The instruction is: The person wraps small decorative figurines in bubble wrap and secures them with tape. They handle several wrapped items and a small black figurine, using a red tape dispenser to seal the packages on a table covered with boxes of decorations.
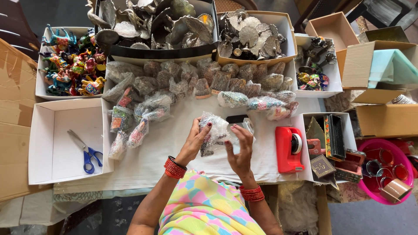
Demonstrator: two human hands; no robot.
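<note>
My left hand [197, 140] and my right hand [240, 152] together hold a small item wrapped in clear bubble wrap [214, 132] just above the white cloth on the table [174, 148]. Red bangles sit on both wrists. Both hands' fingers pinch the wrap's edges. A dark flat object [237, 118] lies just behind the bundle. Several similar bubble-wrapped items [143, 109] lie in rows beyond my hands.
A red tape dispenser [288, 149] stands right of my hands. A white box [65, 141] at left holds blue-handled scissors [89, 156]. Boxes of colourful figurines [72, 63], metal pieces [161, 26], painted boxes [333, 139] and a pink tub [385, 169] ring the table.
</note>
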